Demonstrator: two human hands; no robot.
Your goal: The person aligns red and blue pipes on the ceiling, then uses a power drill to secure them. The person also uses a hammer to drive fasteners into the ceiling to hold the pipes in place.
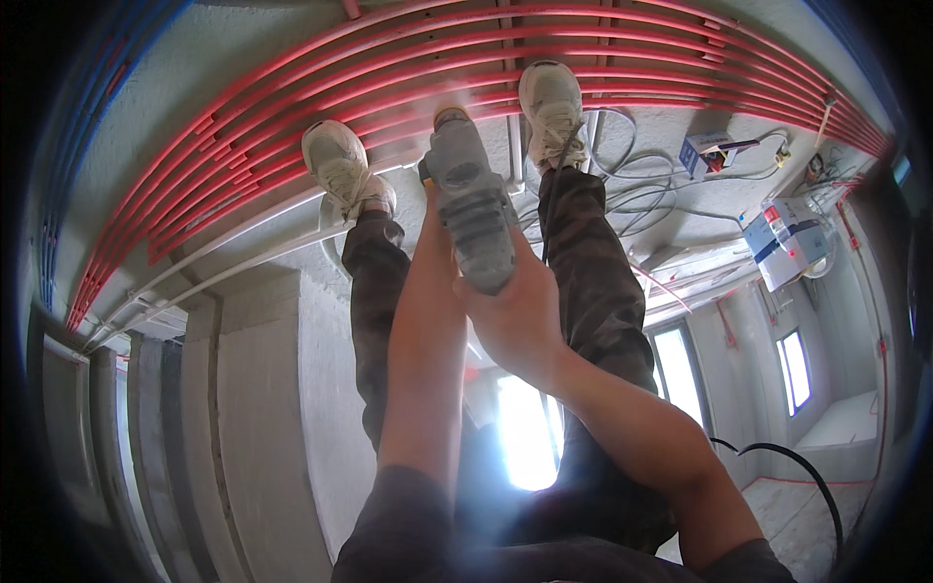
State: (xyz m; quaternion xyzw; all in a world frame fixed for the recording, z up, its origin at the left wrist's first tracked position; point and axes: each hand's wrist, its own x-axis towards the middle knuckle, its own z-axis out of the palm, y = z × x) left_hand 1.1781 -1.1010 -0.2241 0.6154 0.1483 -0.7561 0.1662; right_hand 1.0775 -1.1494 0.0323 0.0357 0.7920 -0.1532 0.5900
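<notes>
A dusty grey power drill (471,199), with a yellow-orange band near its far end, is held out ahead between my shoes. My right hand (517,309) is closed round the rear of its body. Along the drill's left side is my left hand (436,219), mostly hidden behind the tool, beside a black and yellow part. It appears to grip the drill, though its fingers are hidden. Beyond the tool's far end run several red conduit pipes (384,73), with a pale haze like dust over them. Whether the tip touches a pipe or the floor is hard to tell.
My shoes (552,102) stand at the red pipes. White pipes (233,243) run left; blue pipes (73,146) lie farther left. Coiled grey cable (651,189), an open blue box (708,155) and a white-and-blue carton (785,248) are at right. A concrete pillar (258,389) rises left.
</notes>
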